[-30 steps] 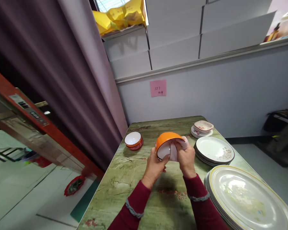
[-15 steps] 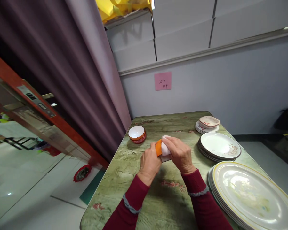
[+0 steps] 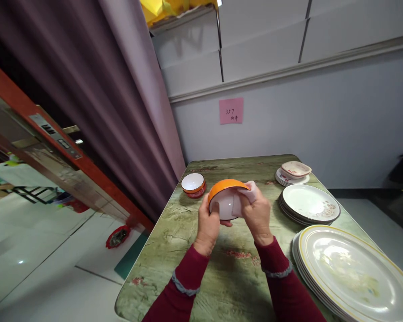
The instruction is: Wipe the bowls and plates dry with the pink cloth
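Head view: left hand (image 3: 208, 224) curls closed around a tilted orange-and-white bowl (image 3: 225, 205) above the table (image 3: 174, 237); right hand (image 3: 259, 218) pinches a pale cloth (image 3: 250, 193) at its rim. Hard twisting could slip the glossy bowl loose.

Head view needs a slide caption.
Left hand holds a tilted orange bowl; right hand holds a pale cloth at its rim.

We see orange-and-white bowl (image 3: 224, 203): glossy, smooth glaze. White cloth (image 3: 252, 192): matt, thin, though perhaps paper; partly hidden from us. Bench (image 3: 174, 237): smooth, marbled, faint sheen. Large platter (image 3: 351, 270): shiny glazed ceramic. Curtain (image 3: 121, 94): matt folded fabric. Pink note (image 3: 231, 111): matt paper. Lock plate (image 3: 55, 136): metal.
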### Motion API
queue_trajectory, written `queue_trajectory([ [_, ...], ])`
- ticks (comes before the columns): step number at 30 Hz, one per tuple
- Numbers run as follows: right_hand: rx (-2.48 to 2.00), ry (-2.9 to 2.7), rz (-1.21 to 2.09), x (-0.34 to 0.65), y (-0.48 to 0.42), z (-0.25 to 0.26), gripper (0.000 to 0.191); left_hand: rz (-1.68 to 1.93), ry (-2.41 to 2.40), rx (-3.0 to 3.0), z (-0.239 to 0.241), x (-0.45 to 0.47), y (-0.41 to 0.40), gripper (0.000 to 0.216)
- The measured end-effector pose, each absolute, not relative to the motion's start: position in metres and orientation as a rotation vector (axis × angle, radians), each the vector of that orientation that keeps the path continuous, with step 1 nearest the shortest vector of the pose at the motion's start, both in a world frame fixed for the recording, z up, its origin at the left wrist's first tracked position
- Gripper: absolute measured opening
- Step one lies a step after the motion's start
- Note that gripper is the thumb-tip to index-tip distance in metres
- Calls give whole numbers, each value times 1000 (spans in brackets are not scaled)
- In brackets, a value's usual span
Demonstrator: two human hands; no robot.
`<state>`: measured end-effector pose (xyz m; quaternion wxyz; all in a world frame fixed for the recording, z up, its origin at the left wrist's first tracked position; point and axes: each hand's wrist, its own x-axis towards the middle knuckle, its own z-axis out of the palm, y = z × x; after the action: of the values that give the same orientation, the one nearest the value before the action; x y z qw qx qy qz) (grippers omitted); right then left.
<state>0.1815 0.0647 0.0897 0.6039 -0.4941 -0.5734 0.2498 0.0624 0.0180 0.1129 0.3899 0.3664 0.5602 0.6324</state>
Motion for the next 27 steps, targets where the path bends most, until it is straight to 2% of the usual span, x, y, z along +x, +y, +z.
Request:
queue_trajectory([
  [5, -1287, -1324, 813, 169, 71, 77, 34, 1680, 1369, 619, 100, 76, 24, 40],
  [12, -1448, -1312, 909, 198, 86, 73, 38, 1264, 1125, 1080, 98, 61, 16, 66],
  [18, -1414, -1413, 1018, 198, 85, 76, 30, 1498, 803, 1069, 94, 54, 16, 70],
  [24, -1245, -1572, 1172, 197, 76, 81, 42, 1700, 941, 793, 93, 45, 13, 56],
  [27, -1187, -1303, 1118, 206, 75, 86, 48, 1699, 1032, 627, 91, 35, 11, 51],
])
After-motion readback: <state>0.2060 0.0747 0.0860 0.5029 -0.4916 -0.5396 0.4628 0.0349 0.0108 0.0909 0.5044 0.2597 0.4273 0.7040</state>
